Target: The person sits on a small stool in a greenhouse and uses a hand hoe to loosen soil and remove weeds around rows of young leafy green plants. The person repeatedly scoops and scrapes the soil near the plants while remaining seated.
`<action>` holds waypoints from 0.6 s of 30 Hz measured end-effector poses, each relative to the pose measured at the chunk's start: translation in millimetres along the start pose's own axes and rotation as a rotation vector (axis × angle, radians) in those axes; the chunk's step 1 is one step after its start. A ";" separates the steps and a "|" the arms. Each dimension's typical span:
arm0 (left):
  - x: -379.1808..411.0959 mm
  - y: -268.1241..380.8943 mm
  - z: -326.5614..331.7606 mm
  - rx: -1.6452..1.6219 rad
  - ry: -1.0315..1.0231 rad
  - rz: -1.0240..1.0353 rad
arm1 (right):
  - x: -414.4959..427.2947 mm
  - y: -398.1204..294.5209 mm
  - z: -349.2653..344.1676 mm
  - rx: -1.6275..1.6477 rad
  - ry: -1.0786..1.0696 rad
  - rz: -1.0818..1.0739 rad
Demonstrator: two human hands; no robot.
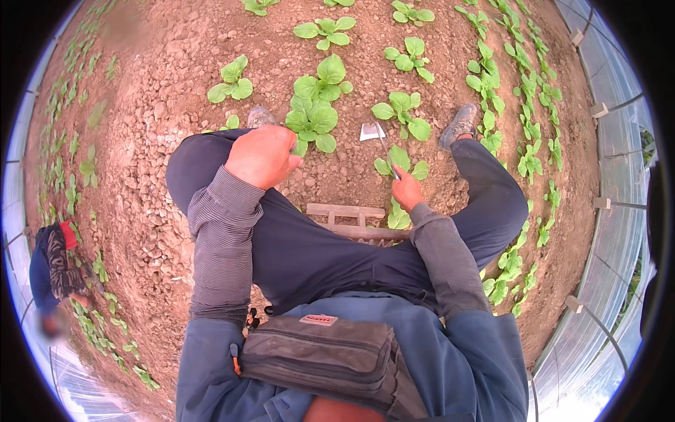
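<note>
My right hand (407, 192) grips the thin metal shaft of a small hand hoe (384, 142). The hoe's flat, shiny blade (372, 131) rests at the soil left of a leafy green seedling (403, 113). Another seedling (399, 158) stands beside the shaft, partly behind it. Above my bent left knee is my left hand (263, 155), its fingers curled and their tips turned out of sight, so I cannot see whether anything is in it. Just right of that hand grow larger leafy plants (314, 118).
Between my legs lies a wooden slatted frame (345, 210), partly hidden by my trousers. More seedlings (482, 79) run in rows across the bare soil (174, 105). Clear plastic sheeting (617, 158) borders the right side. Another person (55, 264) bends over at far left.
</note>
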State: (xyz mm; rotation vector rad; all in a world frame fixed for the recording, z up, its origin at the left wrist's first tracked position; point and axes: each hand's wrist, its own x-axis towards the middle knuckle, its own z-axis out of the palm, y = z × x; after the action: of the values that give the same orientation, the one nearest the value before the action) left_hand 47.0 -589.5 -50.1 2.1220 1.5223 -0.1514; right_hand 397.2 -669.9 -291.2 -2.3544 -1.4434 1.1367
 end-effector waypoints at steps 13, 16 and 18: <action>-2.0 -3.5 7.5 0.017 -0.062 -0.053 | -11.7 -21.6 -10.8 0.158 0.081 -0.048; -3.4 -3.1 10.2 0.015 -0.020 -0.013 | -18.3 -30.5 -35.4 0.712 -0.170 0.115; -4.1 -11.3 17.8 0.026 0.017 0.029 | -46.5 -65.3 -65.9 1.044 -0.312 0.191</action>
State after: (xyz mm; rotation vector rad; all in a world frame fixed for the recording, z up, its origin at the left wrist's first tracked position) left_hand 38.9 -598.8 -67.8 2.1704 1.5057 -0.1441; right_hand 384.4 -657.6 -189.0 -1.6003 -0.4195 1.7755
